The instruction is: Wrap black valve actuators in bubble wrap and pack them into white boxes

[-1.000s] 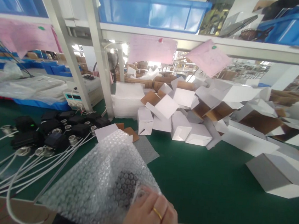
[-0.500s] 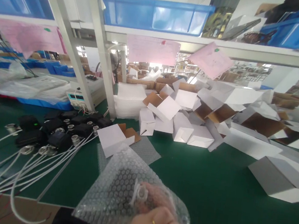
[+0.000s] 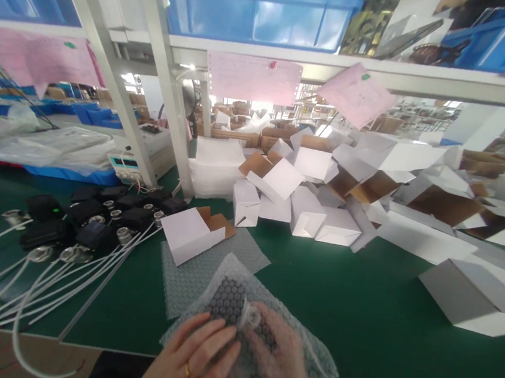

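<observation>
One bubble-wrapped dark item is at the green bench's near edge — left hand laying loose fingers on it, right hand grasping it.

Tabletop is green. Left hand, ring on one finger, lies spread on bubble wrap covering a dark item. Right hand shows through the film, fingertips at a round pale fitting. Beyond: an opened white carton, resting partly on a flat bubble-wrap sheet. Left: clustered black devices with metal fittings and white cables; one displays a green light. Rear: jumbled white boxes beside stacked white sheets. Overhead: shelf bearing blue bins, pink papers pinned below.
</observation>
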